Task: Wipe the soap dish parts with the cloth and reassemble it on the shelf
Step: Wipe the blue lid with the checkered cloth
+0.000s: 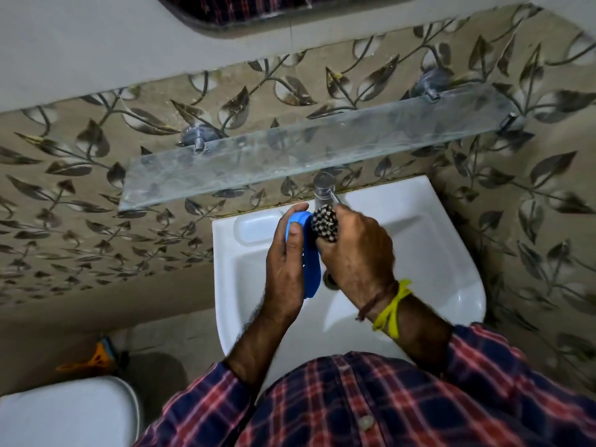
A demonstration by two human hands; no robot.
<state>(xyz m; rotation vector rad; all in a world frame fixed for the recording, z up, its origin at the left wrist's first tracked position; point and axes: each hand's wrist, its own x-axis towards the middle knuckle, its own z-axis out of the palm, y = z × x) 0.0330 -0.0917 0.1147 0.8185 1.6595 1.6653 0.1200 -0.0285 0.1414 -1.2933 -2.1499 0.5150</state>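
Over the white basin, my left hand (pixel 285 266) grips a blue soap dish part (pixel 311 269) on edge, thumb on its upper rim. My right hand (pixel 354 253) is closed around a bunched black-and-white checked cloth (pixel 325 222), which presses against the inner face of the blue part. Only one blue piece is clearly visible; whether a second part sits behind it I cannot tell. The glass shelf (pixel 290 156) on the wall above the basin carries nothing.
A white washbasin (pixel 435 253) sits below my hands, with a chrome tap (pixel 324 185) at its back and a drain (pixel 330 280) partly hidden. A white toilet lid (pixel 64 411) is at the lower left. An orange object (pixel 93 359) lies on the floor.
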